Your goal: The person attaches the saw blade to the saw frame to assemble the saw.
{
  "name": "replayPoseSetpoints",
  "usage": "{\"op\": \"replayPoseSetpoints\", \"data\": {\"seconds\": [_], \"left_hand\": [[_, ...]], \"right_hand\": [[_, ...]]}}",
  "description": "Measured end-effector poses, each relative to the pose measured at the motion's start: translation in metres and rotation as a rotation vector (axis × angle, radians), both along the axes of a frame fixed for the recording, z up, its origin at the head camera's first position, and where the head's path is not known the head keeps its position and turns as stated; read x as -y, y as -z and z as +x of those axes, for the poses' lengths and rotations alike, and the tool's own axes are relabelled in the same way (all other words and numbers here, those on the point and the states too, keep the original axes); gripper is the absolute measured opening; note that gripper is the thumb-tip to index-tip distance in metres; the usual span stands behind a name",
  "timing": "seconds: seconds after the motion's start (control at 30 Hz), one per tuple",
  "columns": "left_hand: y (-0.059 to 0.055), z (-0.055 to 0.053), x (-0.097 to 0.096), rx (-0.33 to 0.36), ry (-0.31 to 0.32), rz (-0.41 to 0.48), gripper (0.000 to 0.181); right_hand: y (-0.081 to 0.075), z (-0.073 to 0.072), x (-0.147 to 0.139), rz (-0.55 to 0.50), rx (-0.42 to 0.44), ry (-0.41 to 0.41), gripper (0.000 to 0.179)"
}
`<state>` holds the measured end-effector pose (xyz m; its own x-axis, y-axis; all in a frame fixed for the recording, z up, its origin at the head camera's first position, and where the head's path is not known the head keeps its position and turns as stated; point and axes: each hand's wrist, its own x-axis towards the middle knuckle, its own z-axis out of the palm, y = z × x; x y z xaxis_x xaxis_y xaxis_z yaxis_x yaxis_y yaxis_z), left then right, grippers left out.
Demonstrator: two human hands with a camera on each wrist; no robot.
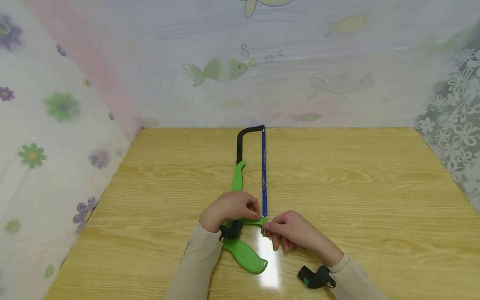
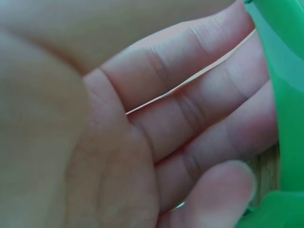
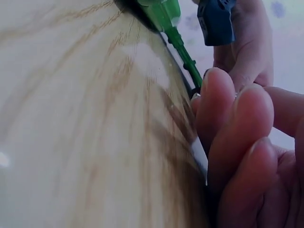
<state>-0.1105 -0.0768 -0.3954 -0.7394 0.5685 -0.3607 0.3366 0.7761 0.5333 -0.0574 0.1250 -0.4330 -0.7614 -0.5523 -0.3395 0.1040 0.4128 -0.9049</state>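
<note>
A hacksaw with a green handle (image 1: 245, 256), a black front frame (image 1: 239, 146) and a blue blade (image 1: 264, 175) lies flat on the table, its handle toward me. My left hand (image 1: 232, 207) reaches over the green frame and holds it near the blade's close end. In the left wrist view its fingers (image 2: 209, 90) bend against the green plastic (image 2: 289, 104). With thumb and finger, my right hand (image 1: 294, 229) pinches the small metal wing nut (image 1: 263, 231) below the blade's near end. The right wrist view mostly hides that nut behind curled fingers (image 3: 237, 137).
The wooden table (image 1: 356, 183) reaches back to a curtain (image 1: 300, 75) printed with fish. Flowered sheets hang at the left and right sides. A black wrist camera (image 1: 315, 278) sits at the right cuff, another (image 1: 231, 230) at the left wrist over the saw.
</note>
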Motion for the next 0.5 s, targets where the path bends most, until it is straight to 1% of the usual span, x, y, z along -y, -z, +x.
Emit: {"op": "replayPoseSetpoints", "data": {"seconds": [0.1,0.23,0.4,0.5], "left_hand": [[0.000,0.000,-0.001,0.007,0.001,0.005,0.010],[0.000,-0.001,-0.001,0.011,-0.004,0.037,0.010],[-0.001,-0.002,0.001,-0.017,-0.021,0.083,0.010],[-0.005,-0.003,0.003,-0.019,-0.049,0.116,0.013]], "right_hand": [[-0.001,0.000,-0.002,-0.004,-0.009,0.003,0.038],[-0.002,-0.002,-0.009,-0.032,-0.003,-0.004,0.038],[-0.001,-0.007,-0.018,-0.143,0.013,-0.044,0.035],[-0.001,-0.009,-0.022,-0.210,0.003,-0.089,0.033]]}}
